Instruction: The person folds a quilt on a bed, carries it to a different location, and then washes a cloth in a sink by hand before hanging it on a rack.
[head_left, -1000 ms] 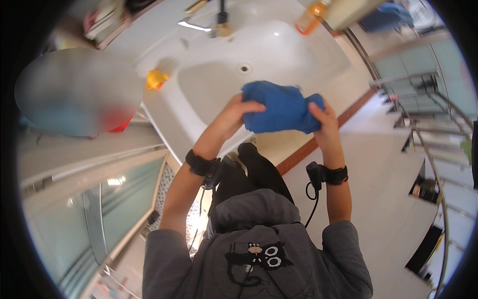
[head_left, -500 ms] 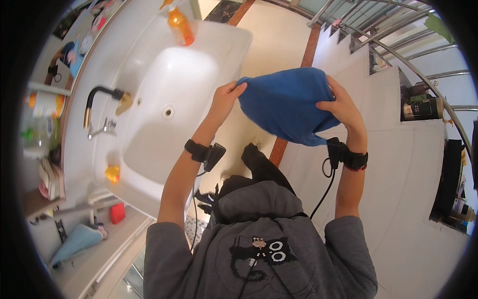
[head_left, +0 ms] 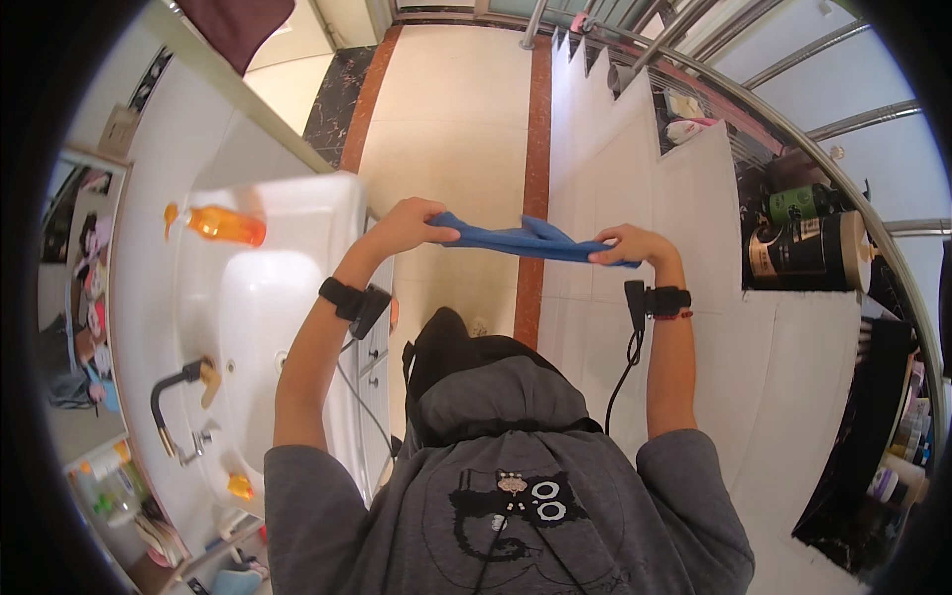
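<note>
A blue cloth [head_left: 526,241] is stretched between my two hands, out in front of me over the floor. My left hand [head_left: 412,224] pinches its left end, thumb against fingers. Its right end is gripped by my right hand [head_left: 632,245], with a short corner poking out past the fingers. The cloth hangs as a narrow band, seen nearly edge-on, with one fold sticking up near its middle. Each of my wrists wears a black strap with a small device and a cable.
To the left is a white sink [head_left: 273,268] with a black and gold faucet [head_left: 169,397], an orange pump bottle [head_left: 226,226] and a yellow rubber duck [head_left: 240,486]. White steps [head_left: 635,169] and a metal railing [head_left: 773,99] rise on the right, with a large black container [head_left: 798,253].
The cloth has gone from spread wide to a narrow band. My hands have moved slightly left and stay on its ends. The view has turned away from the sink, toward the floor and doorway.
</note>
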The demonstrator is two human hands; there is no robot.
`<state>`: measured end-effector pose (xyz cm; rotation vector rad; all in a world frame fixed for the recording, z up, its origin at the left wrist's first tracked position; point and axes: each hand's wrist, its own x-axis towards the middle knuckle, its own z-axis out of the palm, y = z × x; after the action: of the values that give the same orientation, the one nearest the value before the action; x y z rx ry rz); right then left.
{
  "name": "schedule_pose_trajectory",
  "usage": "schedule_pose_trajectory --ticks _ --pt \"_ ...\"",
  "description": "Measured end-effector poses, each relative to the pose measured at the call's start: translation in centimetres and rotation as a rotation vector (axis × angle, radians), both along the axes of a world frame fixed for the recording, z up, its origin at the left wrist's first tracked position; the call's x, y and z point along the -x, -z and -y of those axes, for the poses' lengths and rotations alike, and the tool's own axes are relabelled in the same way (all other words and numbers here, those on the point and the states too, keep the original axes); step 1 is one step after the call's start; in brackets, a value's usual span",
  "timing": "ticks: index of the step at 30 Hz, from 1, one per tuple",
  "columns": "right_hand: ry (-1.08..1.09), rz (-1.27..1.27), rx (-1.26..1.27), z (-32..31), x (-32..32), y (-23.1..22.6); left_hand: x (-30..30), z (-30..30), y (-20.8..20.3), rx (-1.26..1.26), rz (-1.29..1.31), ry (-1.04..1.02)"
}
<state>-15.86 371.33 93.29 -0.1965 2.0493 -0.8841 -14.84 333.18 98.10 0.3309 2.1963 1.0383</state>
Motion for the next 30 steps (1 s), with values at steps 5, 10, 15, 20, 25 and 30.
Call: schedule_pose_trajectory --ticks 5,10,15,20,25,30 --pt "-0.297 0.125 -0.362 -0.1 4.8 6.3 9.6 -2.5 2.0 0.138 -0.331 -0.267" --pt "0.240 0.090 0.077 -1.1 12.9 12.1 20.6 -2.4 5.3 0.096 -0.466 -0.400" --pt "1.212 0.338 1.112 -1.8 23.3 15.1 33.1 1.0 8.0 -0.263 0.053 -0.421" --pt "1.338 0.492 0.633 -1.0 35.4 14.8 44.3 1.1 9.1 -0.322 0.304 -0.232" --pt "0.795 0.485 0.269 -3.9 46.8 15.1 55.8 -2.3 13.9 0.359 -0.293 0.057" --pt "0.589 0.148 0.181 -5.3 56.1 14.7 67.2 -3.0 21.0 0.596 -0.681 0.219"
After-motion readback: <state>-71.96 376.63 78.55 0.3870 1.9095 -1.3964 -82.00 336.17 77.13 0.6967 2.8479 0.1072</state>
